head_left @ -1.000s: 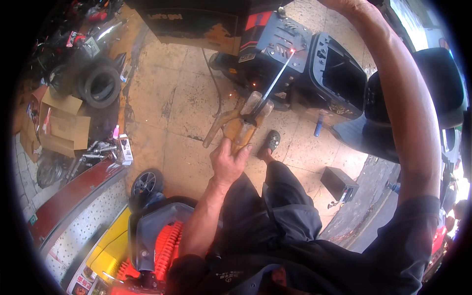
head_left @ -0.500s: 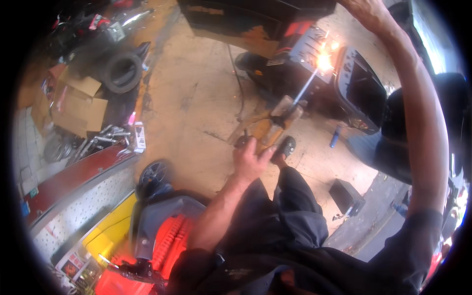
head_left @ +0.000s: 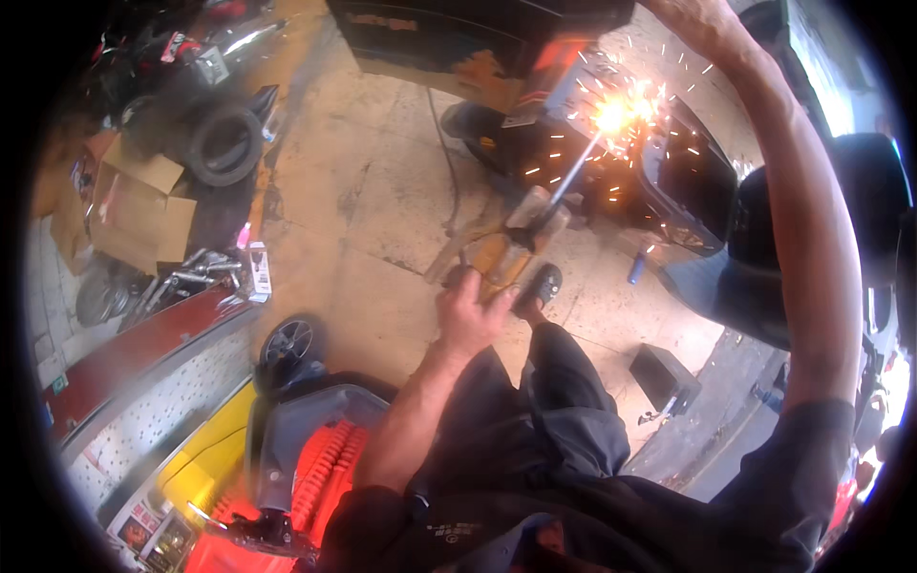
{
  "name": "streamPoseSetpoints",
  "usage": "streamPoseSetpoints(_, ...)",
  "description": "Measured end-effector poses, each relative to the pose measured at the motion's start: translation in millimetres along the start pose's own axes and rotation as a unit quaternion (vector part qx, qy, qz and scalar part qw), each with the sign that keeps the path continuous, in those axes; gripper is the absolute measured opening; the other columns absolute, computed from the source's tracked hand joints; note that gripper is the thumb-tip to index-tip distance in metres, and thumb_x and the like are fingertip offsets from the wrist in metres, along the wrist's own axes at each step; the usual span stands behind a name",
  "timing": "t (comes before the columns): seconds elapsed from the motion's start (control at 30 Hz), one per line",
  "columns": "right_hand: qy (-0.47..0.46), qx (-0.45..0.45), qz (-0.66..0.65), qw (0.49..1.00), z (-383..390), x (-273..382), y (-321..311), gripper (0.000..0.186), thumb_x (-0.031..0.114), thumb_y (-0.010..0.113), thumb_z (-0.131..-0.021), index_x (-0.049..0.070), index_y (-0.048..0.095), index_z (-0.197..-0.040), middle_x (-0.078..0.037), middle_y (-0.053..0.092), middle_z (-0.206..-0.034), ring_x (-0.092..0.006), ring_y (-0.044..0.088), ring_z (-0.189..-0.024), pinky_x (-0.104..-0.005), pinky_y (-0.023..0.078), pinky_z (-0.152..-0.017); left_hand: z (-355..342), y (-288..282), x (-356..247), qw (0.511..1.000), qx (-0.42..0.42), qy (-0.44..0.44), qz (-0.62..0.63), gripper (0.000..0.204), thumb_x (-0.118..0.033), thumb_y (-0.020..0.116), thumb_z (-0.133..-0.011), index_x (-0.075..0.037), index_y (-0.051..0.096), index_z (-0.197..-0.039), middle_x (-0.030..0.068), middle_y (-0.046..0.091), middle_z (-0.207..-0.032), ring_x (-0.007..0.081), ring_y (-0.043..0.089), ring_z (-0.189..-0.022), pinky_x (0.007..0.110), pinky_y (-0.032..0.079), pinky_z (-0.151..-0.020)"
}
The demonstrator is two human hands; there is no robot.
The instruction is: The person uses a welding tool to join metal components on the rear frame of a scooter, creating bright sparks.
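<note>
My left hand (head_left: 470, 313) is closed around a yellowish welding electrode holder (head_left: 501, 252) with pale jaws. From those jaws a thin grey welding rod (head_left: 576, 172) slants up and to the right. At its tip a bright glare throws sparks (head_left: 626, 115) over a dark metal piece (head_left: 683, 167) on the floor, hiding the contact point. My right arm reaches up along the right side. The right hand (head_left: 697, 24) is at the upper rim beside a large black box-like object (head_left: 430, 38); its fingers are cut off from sight.
My shoe (head_left: 544, 285) is close below the holder. A blue cylinder (head_left: 637, 267) and a dark box (head_left: 664, 375) lie to the right. At left are a tire (head_left: 226, 145), an open cardboard box (head_left: 143, 215) and metal parts (head_left: 196, 272). Red coil springs (head_left: 330, 463) are at lower left.
The glare at the rod tip has grown, and sparks now spray widely around it. The whole view has shifted slightly; the left hand keeps its grip on the electrode holder.
</note>
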State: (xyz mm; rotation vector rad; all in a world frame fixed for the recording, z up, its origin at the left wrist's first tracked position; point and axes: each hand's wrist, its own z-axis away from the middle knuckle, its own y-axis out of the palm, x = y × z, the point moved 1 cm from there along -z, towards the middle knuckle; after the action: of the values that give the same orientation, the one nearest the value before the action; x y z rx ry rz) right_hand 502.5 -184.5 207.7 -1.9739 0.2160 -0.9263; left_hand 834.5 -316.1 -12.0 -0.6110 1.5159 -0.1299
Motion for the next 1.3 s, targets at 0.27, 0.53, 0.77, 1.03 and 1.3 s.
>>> streamPoseSetpoints(0.27, -0.073, -0.026, 0.017, 0.997, 2.5, -10.4, 7.9, 0.068, 0.051, 0.07, -0.081, 0.0, 0.058, -0.124, -0.019, 0.052, -0.13, -0.031, 0.047, -0.125, -0.0384, 0.038, -0.105, 3.3, -6.5, 5.2, 0.995, 0.041, 0.04, -0.086, 0.038, -0.026, 0.075, -0.079, 0.0, 0.061, -0.104, 0.0172, 0.066, -0.089, 0.0365, 0.066, -0.078, 0.04, 0.052, -0.064)
streamPoseSetpoints(0.53, -0.056, -0.025, 0.037, 0.997, 4.7, -8.9, 7.6, 0.068, 0.053, 0.068, -0.081, 0.001, 0.059, -0.124, -0.019, 0.053, -0.129, -0.032, 0.047, -0.124, -0.039, 0.039, -0.104, 5.8, 1.7, 7.1, 0.999, 0.024, -0.04, -0.002, 0.033, -0.027, 0.075, -0.079, -0.001, 0.059, -0.091, 0.0167, 0.062, -0.083, 0.0376, 0.062, -0.075, 0.042, 0.049, -0.062)
streamPoseSetpoints(0.77, -0.042, -0.023, 0.074, 0.996, 4.5, -8.3, 0.5, 0.069, 0.055, 0.069, -0.08, 0.004, 0.059, -0.125, -0.018, 0.054, -0.126, -0.0316, 0.05, -0.121, -0.0402, 0.041, -0.102, 2.1, 5.0, 6.7, 0.997, 0.04, -0.065, 0.01, 0.033, -0.028, 0.076, -0.078, -0.001, 0.058, -0.086, 0.0174, 0.061, -0.082, 0.0376, 0.06, -0.074, 0.043, 0.048, -0.061)
streamPoseSetpoints(1.03, -0.023, -0.024, 0.046, 0.998, 0.2, -10.8, 1.3, 0.074, 0.054, 0.073, -0.075, 0.005, 0.058, -0.128, -0.015, 0.053, -0.125, -0.0296, 0.052, -0.119, -0.0407, 0.046, -0.099, 1.2, 6.8, 7.9, 0.999, -0.018, 0.026, -0.019, 0.039, -0.031, 0.076, -0.079, -0.001, 0.062, -0.1, 0.0163, 0.065, -0.087, 0.0336, 0.064, -0.077, 0.039, 0.051, -0.065)
streamPoseSetpoints(1.3, -0.042, -0.019, -0.032, 0.998, 0.4, -15.5, 12.2, 0.068, 0.049, 0.071, -0.08, 0.0, 0.058, -0.125, -0.015, 0.053, -0.126, -0.0282, 0.051, -0.119, -0.0387, 0.047, -0.097, 3.5, -0.5, -3.8, 0.998, 0.009, -0.006, -0.057, 0.037, -0.034, 0.074, -0.081, -0.002, 0.061, -0.095, 0.0128, 0.066, -0.081, 0.0273, 0.065, -0.071, 0.035, 0.051, -0.061)
